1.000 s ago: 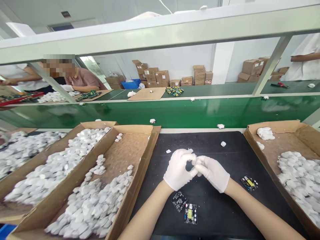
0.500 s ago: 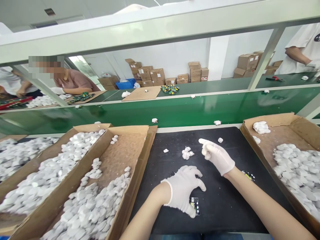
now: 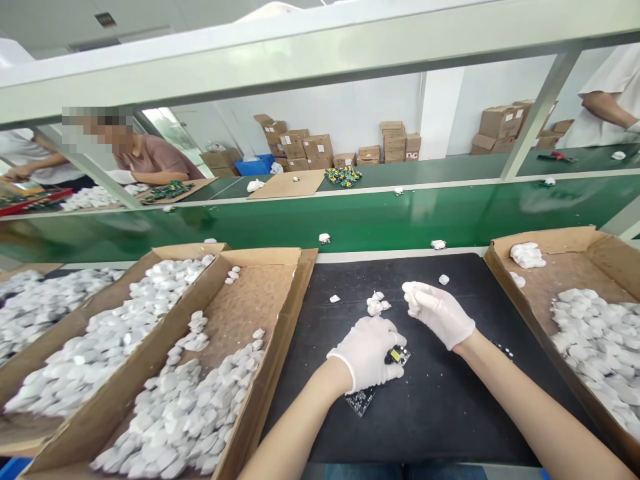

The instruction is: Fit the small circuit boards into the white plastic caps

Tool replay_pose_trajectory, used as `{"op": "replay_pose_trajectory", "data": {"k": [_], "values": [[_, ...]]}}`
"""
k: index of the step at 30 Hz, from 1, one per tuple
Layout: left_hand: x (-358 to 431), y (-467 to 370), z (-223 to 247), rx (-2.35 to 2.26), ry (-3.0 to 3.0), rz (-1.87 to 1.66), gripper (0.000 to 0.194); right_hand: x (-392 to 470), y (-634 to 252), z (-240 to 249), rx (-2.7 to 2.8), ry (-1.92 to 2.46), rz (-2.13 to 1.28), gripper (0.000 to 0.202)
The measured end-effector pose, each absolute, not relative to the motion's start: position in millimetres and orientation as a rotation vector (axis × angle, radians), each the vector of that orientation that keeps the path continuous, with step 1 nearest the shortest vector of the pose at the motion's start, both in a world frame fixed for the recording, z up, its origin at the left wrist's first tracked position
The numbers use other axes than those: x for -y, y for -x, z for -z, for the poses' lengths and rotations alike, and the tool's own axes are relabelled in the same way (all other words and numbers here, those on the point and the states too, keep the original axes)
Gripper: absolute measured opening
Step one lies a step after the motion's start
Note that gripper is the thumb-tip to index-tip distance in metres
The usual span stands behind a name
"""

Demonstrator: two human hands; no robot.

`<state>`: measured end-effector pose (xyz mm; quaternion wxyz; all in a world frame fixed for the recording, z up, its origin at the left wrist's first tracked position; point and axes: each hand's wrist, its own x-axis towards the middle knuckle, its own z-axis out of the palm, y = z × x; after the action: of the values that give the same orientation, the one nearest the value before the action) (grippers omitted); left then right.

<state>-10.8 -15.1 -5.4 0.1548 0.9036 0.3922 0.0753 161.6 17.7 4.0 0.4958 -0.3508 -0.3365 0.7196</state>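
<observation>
My left hand [image 3: 367,350], in a white glove, closes its thumb and fingers around a small circuit board [image 3: 397,355] with a yellow part on it. Below that wrist, a second board [image 3: 361,403] lies on the black mat, partly covered by the hand. My right hand [image 3: 440,313], gloved too, is raised to the right with fingertips pinched together; what is between them, if anything, is hidden. Several white pads [image 3: 377,304] sit in a clump just beyond my left hand. One loose pad [image 3: 443,279] lies past my right hand, and another [image 3: 335,299] is left of the clump.
Cardboard trays [image 3: 295,293] of white pads stand at left, and another tray [image 3: 500,267] at right. Behind the black mat [image 3: 430,413] runs a green conveyor [image 3: 270,230] carrying small pad-topped boards [image 3: 439,245]. Part of another board [image 3: 501,350] shows beside my right forearm. Co-workers sit across.
My left hand has moved away from me and closed on the circuit board, lifting or turning it. My right hand's extended index finger has drawn in to a pinch.
</observation>
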Motion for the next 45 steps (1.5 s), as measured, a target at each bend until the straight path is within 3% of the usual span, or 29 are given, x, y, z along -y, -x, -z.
{"op": "replay_pose_trajectory", "data": {"k": [8, 15, 19, 25, 31, 35, 45], "values": [[7, 20, 9, -1.062, -1.949, -1.115, 0.034, -14, -162, -2, 1.011, 0.866, -1.523, 0.025], [5, 17, 13, -1.357, -1.974, -1.281, 0.040, -7, -154, -7, 1.172, 0.923, -1.483, 0.035], [6, 12, 15, -1.378, -2.056, -1.467, 0.032, 0, -147, -1, 1.367, 0.953, -1.332, 0.018], [11, 13, 8, -1.351, -2.238, -1.367, 0.032, 6, -141, -1, 1.374, 0.866, -1.423, 0.013], [9, 11, 17, -1.405, -2.200, -1.225, 0.035, 5, -141, 2, 1.485, 1.011, -1.350, 0.021], [8, 9, 20, -1.441, -2.175, -1.102, 0.049, 2, -138, 3, 1.382, 0.988, -1.449, 0.032], [9, 13, 9, -1.176, -2.088, -1.182, 0.056, 3, -145, -7, 1.198, 0.714, -1.681, 0.042]]}}
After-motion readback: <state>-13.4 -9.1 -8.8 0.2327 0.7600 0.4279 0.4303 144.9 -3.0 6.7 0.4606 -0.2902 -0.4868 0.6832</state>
